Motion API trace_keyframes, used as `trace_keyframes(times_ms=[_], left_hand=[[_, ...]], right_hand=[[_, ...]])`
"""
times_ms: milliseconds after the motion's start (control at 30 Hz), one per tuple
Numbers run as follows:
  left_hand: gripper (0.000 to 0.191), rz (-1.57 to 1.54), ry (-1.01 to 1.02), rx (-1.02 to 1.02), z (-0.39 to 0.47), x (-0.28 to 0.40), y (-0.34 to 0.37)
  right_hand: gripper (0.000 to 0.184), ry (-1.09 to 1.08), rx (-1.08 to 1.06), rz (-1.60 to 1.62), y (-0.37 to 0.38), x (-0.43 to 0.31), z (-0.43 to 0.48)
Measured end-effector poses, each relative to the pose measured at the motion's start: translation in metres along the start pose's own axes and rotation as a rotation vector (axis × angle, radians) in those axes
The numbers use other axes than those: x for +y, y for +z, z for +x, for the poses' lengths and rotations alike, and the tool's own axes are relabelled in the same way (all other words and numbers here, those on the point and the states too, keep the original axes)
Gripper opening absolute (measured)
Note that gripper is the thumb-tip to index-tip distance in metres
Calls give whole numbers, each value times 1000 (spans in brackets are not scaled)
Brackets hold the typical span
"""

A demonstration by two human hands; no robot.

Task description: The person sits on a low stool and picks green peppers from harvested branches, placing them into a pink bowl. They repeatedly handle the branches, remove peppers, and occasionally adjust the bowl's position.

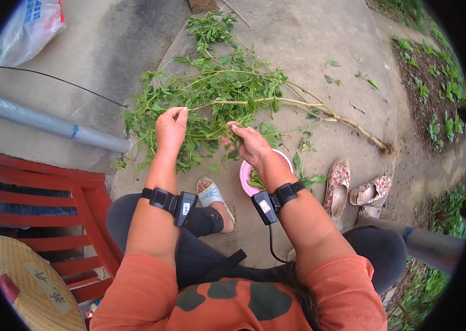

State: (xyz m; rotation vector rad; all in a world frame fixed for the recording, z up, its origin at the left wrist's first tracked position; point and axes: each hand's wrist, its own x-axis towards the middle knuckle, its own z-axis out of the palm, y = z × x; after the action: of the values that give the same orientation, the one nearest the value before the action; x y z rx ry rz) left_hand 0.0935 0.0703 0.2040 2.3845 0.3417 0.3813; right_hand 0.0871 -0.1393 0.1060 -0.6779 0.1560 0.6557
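Observation:
An uprooted pepper plant (216,91) lies on the concrete before me, its leafy branches spread left and its root end (386,147) pointing right. My left hand (171,129) pinches a thin branch (204,105) between thumb and forefinger. Among the lower leaves is my right hand (253,145), its fingers curled beside a green sprig (225,133); whether they grip it is unclear. Under my right wrist stands a pink bowl (246,169) with a pale rim, partly hidden by the forearm. Green peppers or leaves (254,178) show inside it.
A red slatted bench (88,215) with a woven fan (34,285) is at left, near a metal pole (51,120). A plastic bag (30,33) lies upper left. Floral shoes (337,186) sit right of the bowl. Loose leaves and a green pepper (373,84) lie upper right.

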Motion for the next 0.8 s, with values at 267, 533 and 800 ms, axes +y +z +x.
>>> trace_keyframes(times_ms=[267, 533, 800], left_hand=[[26, -367, -493, 228, -2, -74, 19], [24, -123, 149, -470, -27, 4, 31], [22, 10, 357, -519, -28, 22, 19]], right_hand=[[19, -52, -111, -12, 1, -12, -8], [16, -35, -146, -66, 5, -7, -18], [23, 50, -127, -51, 11, 11, -13]])
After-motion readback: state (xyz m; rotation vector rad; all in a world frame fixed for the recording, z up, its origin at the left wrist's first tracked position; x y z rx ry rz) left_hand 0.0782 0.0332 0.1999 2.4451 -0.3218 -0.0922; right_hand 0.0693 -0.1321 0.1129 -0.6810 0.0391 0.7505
